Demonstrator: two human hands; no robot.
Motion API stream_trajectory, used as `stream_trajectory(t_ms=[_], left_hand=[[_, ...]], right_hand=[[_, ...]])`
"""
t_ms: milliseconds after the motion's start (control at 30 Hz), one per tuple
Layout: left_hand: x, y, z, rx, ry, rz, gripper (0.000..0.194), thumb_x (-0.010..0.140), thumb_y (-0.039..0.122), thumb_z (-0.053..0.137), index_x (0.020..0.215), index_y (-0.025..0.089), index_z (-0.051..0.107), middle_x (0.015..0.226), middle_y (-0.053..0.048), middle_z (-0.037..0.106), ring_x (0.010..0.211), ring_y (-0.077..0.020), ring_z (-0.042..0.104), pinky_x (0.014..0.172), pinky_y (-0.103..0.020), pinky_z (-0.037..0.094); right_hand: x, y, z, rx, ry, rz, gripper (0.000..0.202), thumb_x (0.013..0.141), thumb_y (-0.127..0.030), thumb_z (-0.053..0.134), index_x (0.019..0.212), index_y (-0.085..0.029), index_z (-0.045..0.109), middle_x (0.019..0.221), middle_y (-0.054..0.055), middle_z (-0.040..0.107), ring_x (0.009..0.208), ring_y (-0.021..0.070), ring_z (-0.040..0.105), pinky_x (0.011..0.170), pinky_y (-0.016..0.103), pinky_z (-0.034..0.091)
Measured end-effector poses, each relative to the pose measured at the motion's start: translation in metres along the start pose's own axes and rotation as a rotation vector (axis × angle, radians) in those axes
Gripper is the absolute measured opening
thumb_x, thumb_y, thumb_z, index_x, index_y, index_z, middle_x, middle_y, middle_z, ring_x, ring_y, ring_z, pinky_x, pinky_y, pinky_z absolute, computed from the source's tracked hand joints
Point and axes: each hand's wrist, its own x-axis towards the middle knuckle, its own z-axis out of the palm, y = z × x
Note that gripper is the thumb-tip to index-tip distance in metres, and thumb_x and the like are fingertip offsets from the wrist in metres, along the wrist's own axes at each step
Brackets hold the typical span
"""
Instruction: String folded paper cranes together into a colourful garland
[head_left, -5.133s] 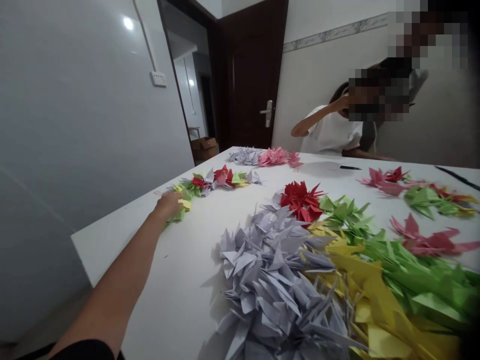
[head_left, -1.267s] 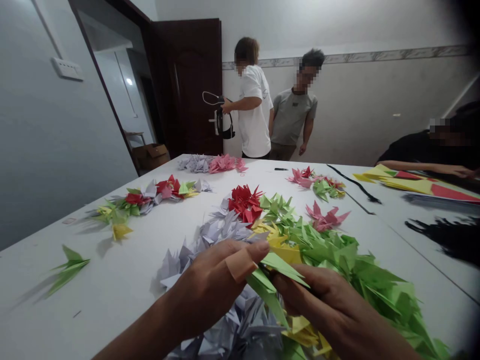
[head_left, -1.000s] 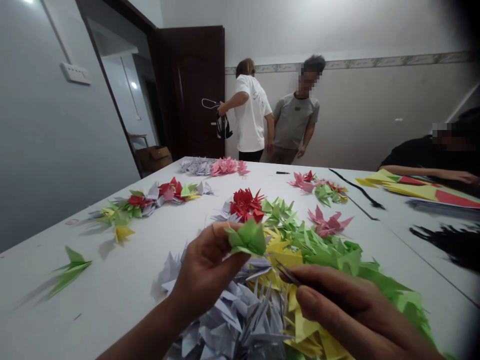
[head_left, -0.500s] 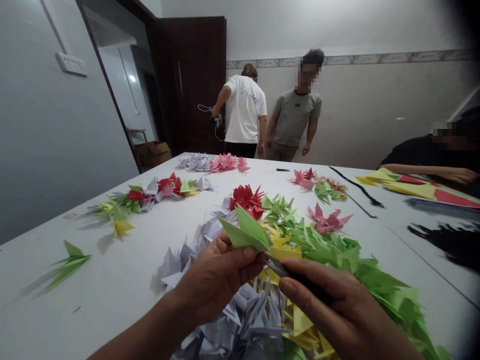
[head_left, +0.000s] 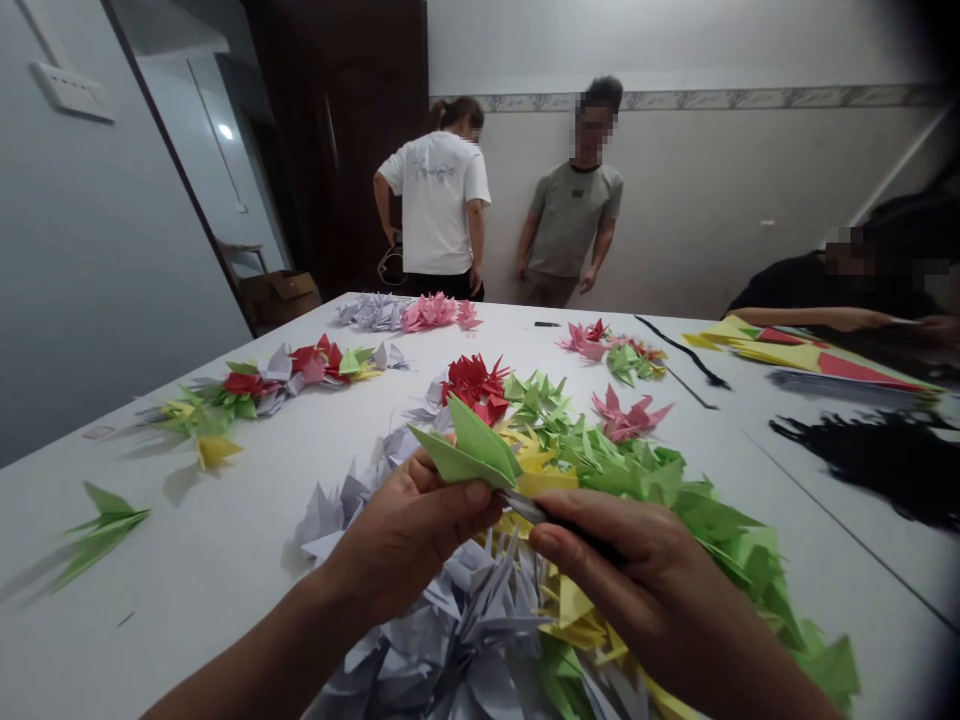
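Note:
My left hand (head_left: 431, 525) pinches a folded light-green paper piece (head_left: 472, 450), shaped like an origami crane, between thumb and fingers. Closed around a slim dark-handled tool with a flat, grey, blade-like tip (head_left: 525, 507) is my right hand (head_left: 630, 560); its exact kind cannot be made out. The tip meets the lower right end of the green paper, by my left fingertips. Below both hands spreads a heap of folded paper pieces: white ones (head_left: 465, 620), yellow ones (head_left: 577, 610) and green ones (head_left: 637, 455). Red folded pieces (head_left: 476, 385) lie at its far end.
On the white table (head_left: 247, 540), a single green crane (head_left: 105, 530) lies at left. Mixed folded pieces (head_left: 277, 375) form a row behind it. Black cords (head_left: 862, 465) and coloured paper sheets (head_left: 817, 360) lie at right. Two people stand beyond; another sits at right.
My view has shifted, so the scene sits further left. The tool's tip has come up against the green paper. The person in white has turned and lowered the arm holding a cord.

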Motion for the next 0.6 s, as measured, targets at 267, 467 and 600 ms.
stream_trajectory(t_ms=[267, 467, 600], left_hand=[[0.002, 0.009, -0.012, 0.325, 0.124, 0.159, 0.022, 0.068, 0.015, 0.08, 0.085, 0.018, 0.066, 0.069, 0.003, 0.072, 0.061, -0.0082, 0.066, 0.057, -0.014, 0.051], [-0.003, 0.001, -0.005, 0.476, -0.038, 0.137, 0.033, 0.072, 0.011, 0.075, 0.099, 0.019, 0.057, 0.075, 0.002, 0.07, 0.068, -0.0095, 0.066, 0.063, -0.016, 0.052], [-0.007, -0.006, -0.005, 0.61, -0.041, 0.131, 0.036, 0.077, 0.016, 0.072, 0.108, 0.021, 0.054, 0.081, 0.0, 0.07, 0.072, -0.0094, 0.065, 0.066, -0.016, 0.05]], right_hand=[[-0.005, 0.006, -0.019, 0.116, 0.141, 0.076, 0.019, 0.089, -0.033, 0.057, 0.088, -0.019, 0.069, 0.08, 0.003, 0.067, 0.066, 0.0142, 0.059, 0.056, 0.023, 0.045], [0.001, 0.016, -0.008, 0.462, 0.138, 0.268, 0.044, 0.07, -0.035, 0.079, 0.108, -0.017, 0.064, 0.057, -0.008, 0.038, 0.05, 0.0078, 0.036, 0.044, 0.019, 0.031], [0.008, 0.013, 0.008, 0.439, 0.048, 0.168, 0.014, 0.079, -0.029, 0.068, 0.084, -0.016, 0.065, 0.059, -0.006, 0.042, 0.052, 0.0076, 0.035, 0.046, 0.019, 0.03]])
